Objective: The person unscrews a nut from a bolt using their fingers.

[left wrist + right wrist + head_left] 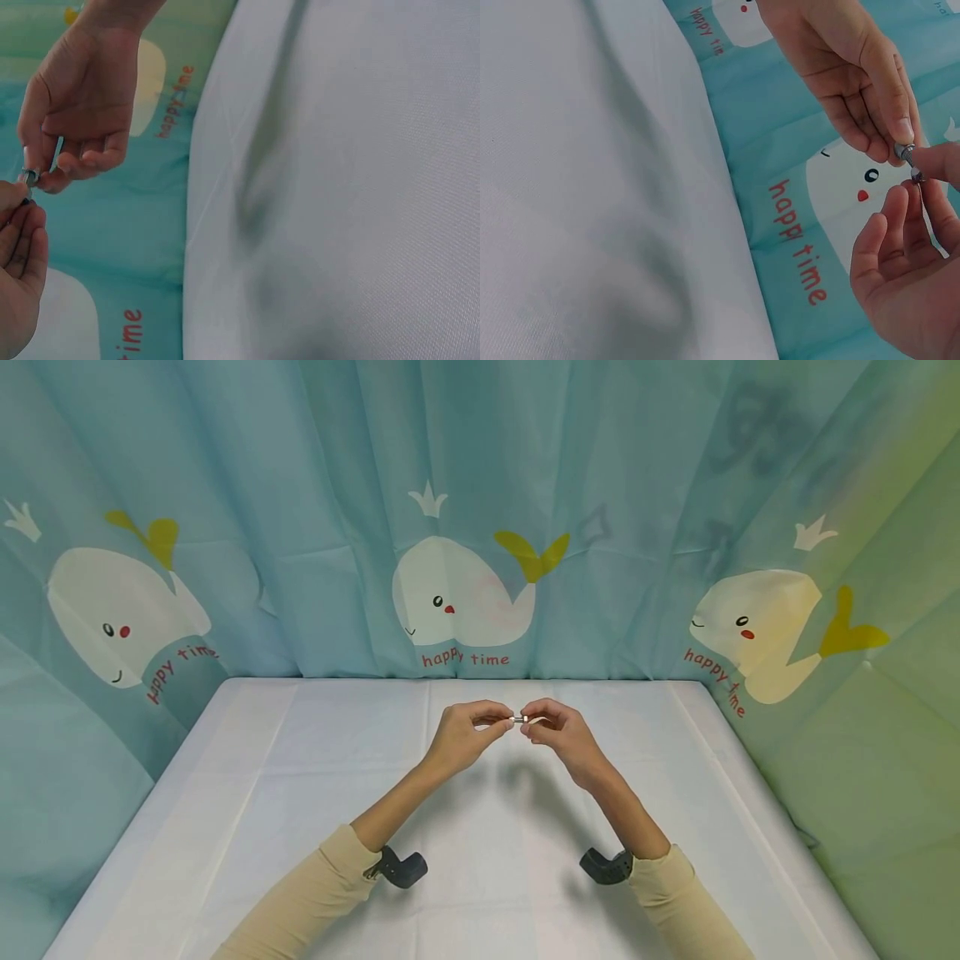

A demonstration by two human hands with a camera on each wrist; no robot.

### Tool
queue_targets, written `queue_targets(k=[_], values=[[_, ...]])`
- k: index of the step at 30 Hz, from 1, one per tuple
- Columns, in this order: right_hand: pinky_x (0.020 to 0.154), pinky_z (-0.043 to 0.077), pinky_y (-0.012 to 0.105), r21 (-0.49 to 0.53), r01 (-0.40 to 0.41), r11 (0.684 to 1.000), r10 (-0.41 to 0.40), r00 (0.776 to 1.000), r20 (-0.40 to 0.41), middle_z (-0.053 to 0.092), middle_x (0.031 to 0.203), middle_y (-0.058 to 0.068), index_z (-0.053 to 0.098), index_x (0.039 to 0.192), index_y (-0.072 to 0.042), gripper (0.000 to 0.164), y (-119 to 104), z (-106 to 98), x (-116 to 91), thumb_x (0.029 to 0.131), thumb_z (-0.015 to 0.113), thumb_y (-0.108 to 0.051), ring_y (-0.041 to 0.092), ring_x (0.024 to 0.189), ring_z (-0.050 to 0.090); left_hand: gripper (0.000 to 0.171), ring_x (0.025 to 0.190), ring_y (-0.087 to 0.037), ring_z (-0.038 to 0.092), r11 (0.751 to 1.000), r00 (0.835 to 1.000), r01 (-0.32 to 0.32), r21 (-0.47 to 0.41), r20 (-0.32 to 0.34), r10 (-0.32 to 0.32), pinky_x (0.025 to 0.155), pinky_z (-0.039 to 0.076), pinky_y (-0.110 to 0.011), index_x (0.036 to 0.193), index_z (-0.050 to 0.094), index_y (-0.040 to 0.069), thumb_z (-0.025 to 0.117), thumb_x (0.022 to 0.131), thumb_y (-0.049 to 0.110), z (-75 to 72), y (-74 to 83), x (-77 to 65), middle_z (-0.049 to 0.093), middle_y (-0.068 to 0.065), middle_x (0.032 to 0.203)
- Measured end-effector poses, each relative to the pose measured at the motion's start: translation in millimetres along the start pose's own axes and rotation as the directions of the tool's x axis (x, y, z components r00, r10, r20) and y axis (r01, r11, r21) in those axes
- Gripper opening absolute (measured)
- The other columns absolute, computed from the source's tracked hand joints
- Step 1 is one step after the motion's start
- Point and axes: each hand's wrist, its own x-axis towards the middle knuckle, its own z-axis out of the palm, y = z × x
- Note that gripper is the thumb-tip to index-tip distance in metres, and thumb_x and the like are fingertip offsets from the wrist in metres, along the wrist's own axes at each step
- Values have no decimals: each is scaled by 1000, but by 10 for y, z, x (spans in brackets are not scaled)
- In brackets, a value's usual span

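Over the far half of the table, my two hands meet fingertip to fingertip at a small silver bolt (519,720). My left hand (467,737) pinches the bolt's head between thumb and fingers. Opposite it, my right hand (564,739) pinches a small metal nut (917,175) at the bolt's other end. A short threaded shank shows between the two grips in the right wrist view. The left wrist view has my left hand (19,277) at the lower left edge, its fingertips partly covering the bolt.
Below the hands lies a white-covered table (300,827), with the hands' shadows on it. A blue-green curtain (315,610) printed with whales hangs along the back and sides. Each wrist wears a dark camera mount (403,868).
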Motion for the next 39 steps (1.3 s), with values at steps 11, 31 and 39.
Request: queue_targets(k=[11, 31, 39], values=[[80, 52, 28, 21, 21, 1000, -21, 1000, 20, 58, 110, 9, 56, 119, 4, 28, 22, -8, 13, 93, 64, 0, 19, 91, 63, 12, 92, -17, 71, 1000, 1000, 2, -6, -1, -2, 79, 58, -39, 101, 77, 3, 74, 91, 10, -1, 9, -1, 74, -3, 97], [83, 52, 36, 14, -26, 1000, 26, 1000, -12, 63, 103, 9, 58, 115, 10, 26, 6, -4, 5, 92, 63, -2, 17, 88, 61, 11, 91, -18, 72, 1000, 1000, 1, -4, 0, -1, 79, 58, -40, 100, 77, 5, 74, 91, 10, -1, 18, 2, 74, -3, 96], [76, 51, 27, 25, 13, 1000, -13, 1000, 11, 60, 107, 6, 58, 112, 5, 21, 25, 6, 8, 91, 63, 1, 16, 88, 61, 11, 91, -18, 72, 1000, 1000, -7, 0, -4, 7, 78, 58, -39, 100, 77, 4, 75, 91, 10, -1, 4, -4, 74, -3, 96]])
